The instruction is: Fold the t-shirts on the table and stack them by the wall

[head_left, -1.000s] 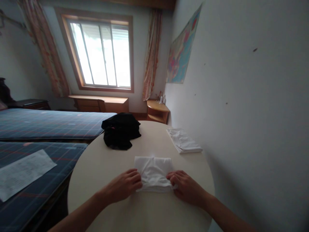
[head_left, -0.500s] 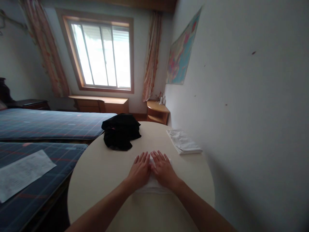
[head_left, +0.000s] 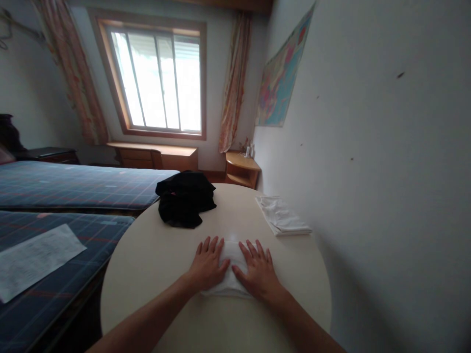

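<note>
A folded white cloth (head_left: pixel 231 284) lies flat on the round cream table (head_left: pixel 154 274) in front of me. My left hand (head_left: pixel 209 264) rests palm down on its left side, fingers spread. On the cloth's right side lies my right hand (head_left: pixel 257 269), flat as well, with its fingers apart. Between my two thumbs a strip of the white fabric shows; the rest is partly covered by my hands. What kind of garment or cloth it is, I cannot tell.
A crumpled black garment (head_left: pixel 186 198) lies at the table's far left. Another folded white cloth (head_left: pixel 283 215) sits near the right edge, close to the wall (head_left: pixel 386 196). To the left are mattresses (head_left: pixel 84 184) and a sheet of paper (head_left: pixel 40 260).
My hands have moved apart, left hand leftward and right hand rightward across the white cloth, uncovering more of its middle. The view has shifted slightly.
</note>
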Demonstrator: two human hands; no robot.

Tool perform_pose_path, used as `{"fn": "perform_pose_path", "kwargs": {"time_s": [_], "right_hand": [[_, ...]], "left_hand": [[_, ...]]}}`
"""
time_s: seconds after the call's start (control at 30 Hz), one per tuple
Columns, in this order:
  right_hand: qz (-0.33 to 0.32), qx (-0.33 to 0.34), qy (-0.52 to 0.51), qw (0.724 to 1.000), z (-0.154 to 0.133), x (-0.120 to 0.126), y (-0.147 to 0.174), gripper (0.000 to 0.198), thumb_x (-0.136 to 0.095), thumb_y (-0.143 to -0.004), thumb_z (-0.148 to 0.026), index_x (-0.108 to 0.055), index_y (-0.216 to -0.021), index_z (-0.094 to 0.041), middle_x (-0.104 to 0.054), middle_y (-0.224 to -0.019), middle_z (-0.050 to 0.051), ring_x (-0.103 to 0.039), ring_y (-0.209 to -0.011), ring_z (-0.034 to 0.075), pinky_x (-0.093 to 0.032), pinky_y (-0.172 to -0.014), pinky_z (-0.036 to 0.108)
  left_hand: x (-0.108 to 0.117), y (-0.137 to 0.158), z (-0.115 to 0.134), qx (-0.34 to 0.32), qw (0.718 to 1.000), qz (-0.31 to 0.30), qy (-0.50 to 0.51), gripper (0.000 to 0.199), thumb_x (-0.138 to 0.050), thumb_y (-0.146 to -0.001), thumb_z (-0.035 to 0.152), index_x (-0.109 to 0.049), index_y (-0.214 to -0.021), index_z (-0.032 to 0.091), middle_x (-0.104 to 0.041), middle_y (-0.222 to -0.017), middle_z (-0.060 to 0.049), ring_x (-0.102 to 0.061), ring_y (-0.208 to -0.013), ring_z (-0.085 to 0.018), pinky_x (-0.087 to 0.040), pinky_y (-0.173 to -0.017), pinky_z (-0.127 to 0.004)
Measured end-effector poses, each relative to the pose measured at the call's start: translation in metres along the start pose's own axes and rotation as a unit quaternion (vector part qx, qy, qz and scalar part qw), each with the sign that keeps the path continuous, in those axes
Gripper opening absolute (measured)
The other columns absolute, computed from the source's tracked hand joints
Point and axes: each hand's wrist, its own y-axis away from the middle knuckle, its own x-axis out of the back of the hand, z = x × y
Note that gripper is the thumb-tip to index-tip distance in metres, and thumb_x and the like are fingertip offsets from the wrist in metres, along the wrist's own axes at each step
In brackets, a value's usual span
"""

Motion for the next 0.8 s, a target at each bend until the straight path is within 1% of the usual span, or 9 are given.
{"fn": "perform_pose_path", "kwargs": {"time_s": [0.07, 0.13, 0.23, 0.33, 0.47, 0.57, 0.63, 0.7, 0.8], "right_hand": [[0.001, -0.009, 0.004, 1.000, -0.001, -0.001, 0.001, 0.074, -0.044, -0.090, -0.064, -0.033, -0.155, -0.030, -0.029, -0.162, 0.004, -0.016, -0.150, 0.035, -0.011, -0.118, 0.061], [0.005, -0.024, 0.010, 1.000, -0.002, 0.000, 0.004, 0.074, -0.044, -0.090, -0.064, -0.034, -0.155, -0.029, -0.030, -0.162, 0.005, -0.017, -0.150, 0.036, -0.013, -0.117, 0.062], [0.014, -0.035, 0.020, 0.999, -0.003, 0.004, 0.009, 0.075, -0.041, -0.091, -0.067, -0.038, -0.153, -0.025, -0.035, -0.159, 0.009, -0.023, -0.147, 0.039, -0.012, -0.116, 0.063], [0.028, -0.034, 0.019, 0.999, -0.004, 0.014, 0.011, 0.078, -0.037, -0.090, -0.074, -0.049, -0.146, -0.021, -0.049, -0.149, 0.015, -0.036, -0.139, 0.041, -0.010, -0.115, 0.063], [0.023, -0.052, -0.003, 0.998, -0.003, 0.030, -0.005, 0.067, -0.032, -0.096, -0.067, -0.062, -0.130, -0.018, -0.066, -0.125, 0.018, -0.056, -0.120, 0.035, -0.021, -0.112, 0.059], [-0.018, -0.054, -0.050, 0.997, 0.004, 0.041, -0.028, 0.061, -0.037, -0.096, -0.063, -0.062, -0.128, -0.017, -0.066, -0.124, 0.017, -0.058, -0.118, 0.032, -0.034, -0.105, 0.049], [-0.048, -0.027, -0.103, 0.993, 0.010, 0.046, -0.042, 0.056, -0.042, -0.095, -0.060, -0.064, -0.124, -0.018, -0.067, -0.122, 0.015, -0.061, -0.115, 0.029, -0.040, -0.097, 0.040], [-0.076, 0.028, -0.162, 0.983, 0.016, 0.049, -0.052, 0.048, -0.045, -0.095, -0.055, -0.067, -0.114, -0.018, -0.071, -0.112, 0.012, -0.065, -0.103, 0.024, -0.044, -0.086, 0.032], [-0.109, 0.097, -0.233, 0.961, 0.023, 0.050, -0.058, 0.039, -0.052, -0.092, -0.050, -0.067, -0.106, -0.017, -0.072, -0.098, 0.007, -0.065, -0.086, 0.019, -0.044, -0.071, 0.026]], "left_hand": [[0.004, -0.006, -0.007, -0.005, 1.000, 0.009, 0.007, 0.057, -0.042, -0.096, 0.044, -0.047, -0.145, 0.015, -0.049, -0.148, -0.015, -0.040, -0.140, -0.034, -0.026, -0.116, -0.052], [0.008, -0.015, -0.015, 0.012, 1.000, 0.019, 0.009, 0.046, -0.043, -0.096, 0.036, -0.056, -0.135, 0.015, -0.058, -0.137, -0.016, -0.050, -0.129, -0.032, -0.034, -0.111, -0.049], [0.011, -0.027, -0.025, 0.029, 0.999, 0.025, 0.039, 0.038, -0.050, -0.089, 0.026, -0.063, -0.122, 0.013, -0.063, -0.125, -0.018, -0.054, -0.120, -0.032, -0.039, -0.105, -0.046], [0.012, -0.037, -0.026, 0.006, 0.996, 0.023, 0.090, 0.030, -0.054, -0.086, 0.020, -0.064, -0.113, 0.015, -0.066, -0.116, -0.013, -0.058, -0.113, -0.026, -0.043, -0.101, -0.036], [0.016, -0.044, -0.018, -0.027, 0.980, 0.051, 0.193, 0.024, -0.053, -0.082, 0.015, -0.064, -0.103, 0.018, -0.065, -0.110, -0.009, -0.062, -0.102, -0.021, -0.047, -0.092, -0.032], [0.016, -0.046, -0.013, -0.048, 0.953, 0.084, 0.286, 0.022, -0.053, -0.080, 0.016, -0.065, -0.099, 0.020, -0.064, -0.106, -0.007, -0.061, -0.100, -0.021, -0.049, -0.089, -0.032], [0.014, -0.046, -0.013, -0.045, 0.928, 0.089, 0.360, 0.022, -0.054, -0.080, 0.021, -0.065, -0.100, 0.020, -0.065, -0.104, -0.006, -0.062, -0.097, -0.020, -0.051, -0.083, -0.030], [0.011, -0.045, -0.016, -0.028, 0.898, 0.072, 0.433, 0.026, -0.057, -0.080, 0.028, -0.064, -0.104, 0.021, -0.067, -0.100, -0.005, -0.064, -0.091, -0.019, -0.053, -0.076, -0.029], [0.007, -0.047, -0.021, -0.006, 0.853, 0.022, 0.521, 0.040, -0.063, -0.078, 0.039, -0.060, -0.113, 0.020, -0.070, -0.097, -0.005, -0.067, -0.083, -0.019, -0.053, -0.068, -0.028]]}}
